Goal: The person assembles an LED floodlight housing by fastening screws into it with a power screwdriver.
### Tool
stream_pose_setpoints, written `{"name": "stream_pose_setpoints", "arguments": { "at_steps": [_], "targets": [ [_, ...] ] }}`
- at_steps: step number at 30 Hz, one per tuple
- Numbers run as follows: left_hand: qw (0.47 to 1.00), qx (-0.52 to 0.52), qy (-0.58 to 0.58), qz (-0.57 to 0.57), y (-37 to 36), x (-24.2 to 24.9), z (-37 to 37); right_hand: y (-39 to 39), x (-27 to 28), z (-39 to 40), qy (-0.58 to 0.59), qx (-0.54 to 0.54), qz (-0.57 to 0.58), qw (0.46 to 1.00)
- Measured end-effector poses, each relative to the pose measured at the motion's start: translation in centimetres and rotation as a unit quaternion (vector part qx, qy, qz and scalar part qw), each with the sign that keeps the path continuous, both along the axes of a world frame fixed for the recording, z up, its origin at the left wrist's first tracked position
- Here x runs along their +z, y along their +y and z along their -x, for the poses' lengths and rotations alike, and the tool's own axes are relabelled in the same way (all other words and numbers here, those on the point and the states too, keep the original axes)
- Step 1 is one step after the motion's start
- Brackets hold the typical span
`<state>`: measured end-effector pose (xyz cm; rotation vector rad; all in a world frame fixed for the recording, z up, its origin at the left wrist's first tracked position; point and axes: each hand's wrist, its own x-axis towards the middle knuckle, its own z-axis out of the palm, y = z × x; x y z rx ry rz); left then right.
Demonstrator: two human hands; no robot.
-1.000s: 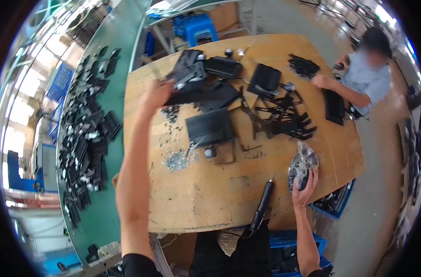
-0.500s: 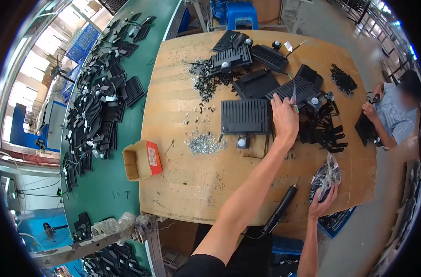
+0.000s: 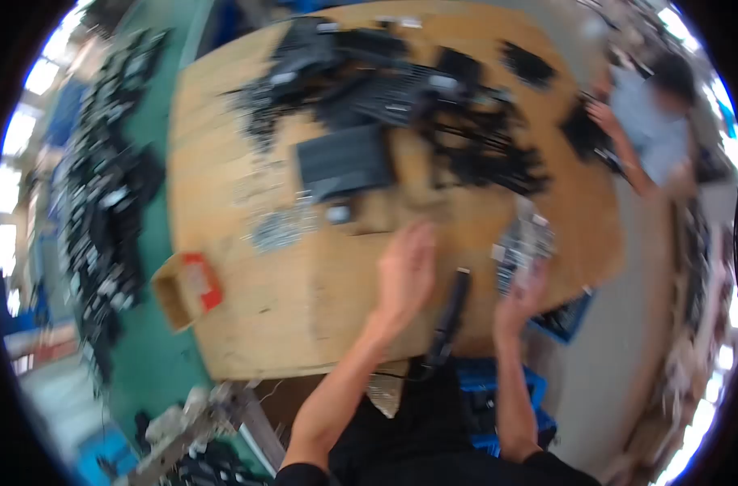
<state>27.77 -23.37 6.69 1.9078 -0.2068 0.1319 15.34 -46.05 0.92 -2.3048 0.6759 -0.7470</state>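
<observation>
My left hand is over the near middle of the wooden table, smeared by motion. I cannot make out whether anything is in its fingers. To its right lies a black electric screwdriver with a cord at its lower end. My right hand grips a clear plastic bag with dark contents near the table's right edge. Ahead of my left hand is a black ribbed floodlight housing with a small white-domed sensor at its near side.
More black housings and a heap of black brackets lie at the back. Silver screws are scattered left, near a red-and-brown box. A green conveyor carries many housings. A co-worker sits at the right.
My left hand has come back from the housings toward me. The right hand still holds the bag. The whole view has shifted and blurred, with the table now further left and higher.
</observation>
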Motion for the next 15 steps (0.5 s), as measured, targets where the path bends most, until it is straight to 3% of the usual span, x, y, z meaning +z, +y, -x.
{"name": "stream_pose_setpoints", "arguments": {
  "at_steps": [3,5,8,11,15],
  "targets": [
    [0.996,-0.077,0.052,0.015,-3.6,0.4,-0.6,-0.8,-1.2,1.1,-0.016,-0.015,0.04,0.999],
    [0.989,-0.145,0.004,0.005,-7.7,1.1,-2.7,-1.6,-1.3,1.0,-0.047,-0.027,0.019,0.998],
    [0.966,-0.232,-0.09,-0.069,-12.8,0.4,-6.3,-1.7,0.0,1.4,-0.12,-0.017,-0.123,0.985],
    [0.936,-0.337,-0.091,-0.047,-18.7,0.1,-8.5,-3.6,1.4,1.5,-0.105,-0.018,-0.158,0.982],
    [0.898,-0.425,-0.034,-0.112,-22.2,-0.7,-8.9,-5.7,-0.8,2.6,-0.097,0.009,-0.111,0.989]
  ]
}}
